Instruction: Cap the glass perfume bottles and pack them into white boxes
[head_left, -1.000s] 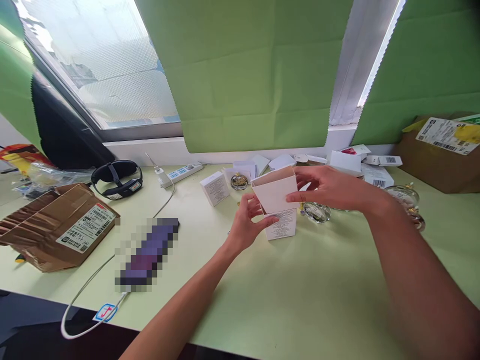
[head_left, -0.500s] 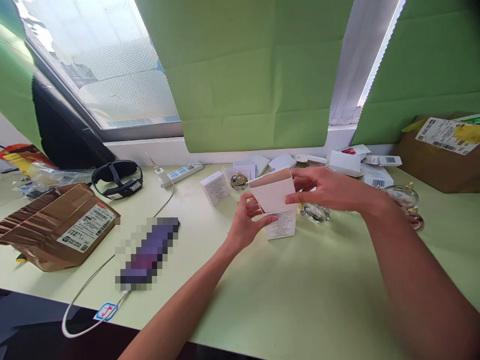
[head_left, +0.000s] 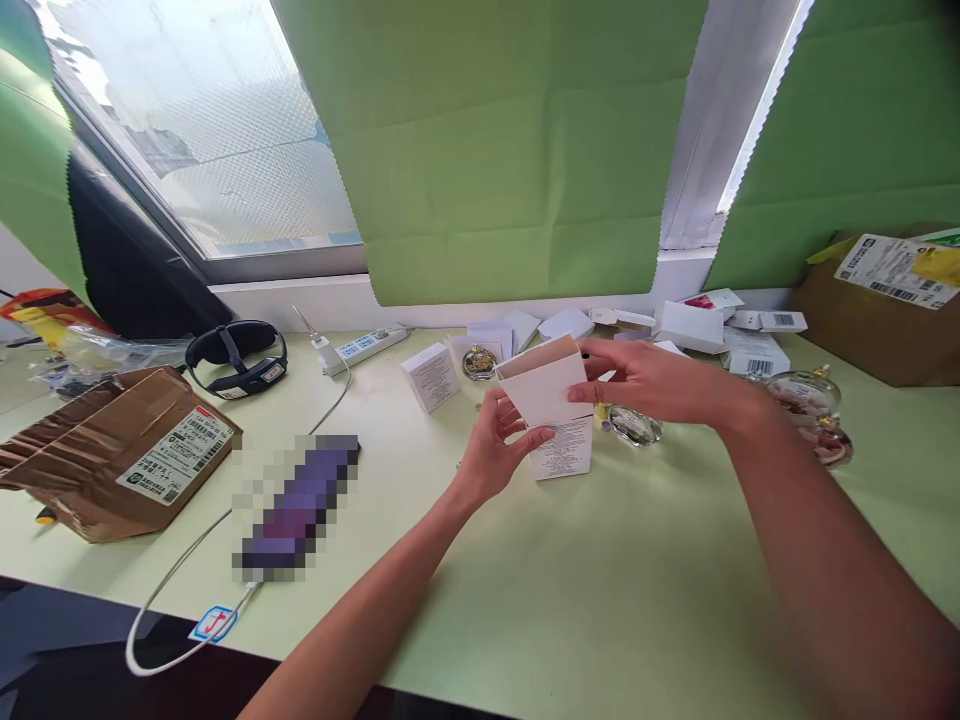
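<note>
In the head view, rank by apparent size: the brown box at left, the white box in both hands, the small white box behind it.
1. brown box
2. white box, held nearer the camera
3. small white box, farther back, so true size is unsure

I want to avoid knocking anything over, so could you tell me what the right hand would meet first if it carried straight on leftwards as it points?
The right hand already touches the box; beyond it, probably the left hand, though depth is unclear.

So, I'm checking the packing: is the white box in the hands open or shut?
Open: the white box shows a brown inside at its top, with no flap over it.
</note>
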